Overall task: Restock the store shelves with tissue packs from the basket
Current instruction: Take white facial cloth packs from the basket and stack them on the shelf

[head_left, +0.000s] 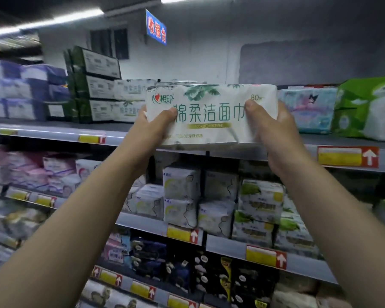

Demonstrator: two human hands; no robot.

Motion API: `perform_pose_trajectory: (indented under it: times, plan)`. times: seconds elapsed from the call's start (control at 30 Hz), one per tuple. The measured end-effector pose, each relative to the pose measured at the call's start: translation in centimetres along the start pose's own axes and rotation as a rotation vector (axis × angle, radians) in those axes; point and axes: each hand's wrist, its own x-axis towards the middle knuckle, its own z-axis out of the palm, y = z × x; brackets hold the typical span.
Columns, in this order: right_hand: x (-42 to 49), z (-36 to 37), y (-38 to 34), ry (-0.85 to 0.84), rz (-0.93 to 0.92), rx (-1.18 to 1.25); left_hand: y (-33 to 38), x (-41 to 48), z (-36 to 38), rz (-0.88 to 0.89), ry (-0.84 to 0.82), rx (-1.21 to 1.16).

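Now, from the head view, left hand (pixel 152 123) and right hand (pixel 273 130) grip the tissue pack (pixel 211 112) by its ends, fingers curled round it, at the top shelf (pixel 53 131) edge. It looks light, soft and squashy; end grips suit it.

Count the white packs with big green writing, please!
3. One tissue pack is held up at the top shelf; two more sit stacked just left, upper pack over lower pack. More may hide behind the held one.
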Motion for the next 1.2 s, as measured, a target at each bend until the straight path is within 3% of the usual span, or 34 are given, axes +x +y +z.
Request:
perform_pose_trajectory:
  times: [0.37,0.63,0.93,1.03,1.2]
  plan:
    - [6.8,19.3,3.6,0.051,-0.048,-0.155,-3.1,13.3,-17.5,0.125,-0.063,0.129]
    - [11.5,30.8,6.3,-0.044,0.028,-0.47,-6.9,21.9,-28.0,0.1,-0.215,0.291]
    - [16.8,37.9,8.2,-0.4,-0.05,-1.103,-10.1,30.0,-32.9,0.072,-0.212,0.704]
    - [19.2,39.7,9.0,-0.439,-0.056,-1.301,-10.5,32.4,-33.0,0.057,-0.279,0.931]
    - [22.3,41.2,10.8,-0.437,-0.059,-1.453,-11.5,36.0,-33.1,0.066,-0.322,1.055]
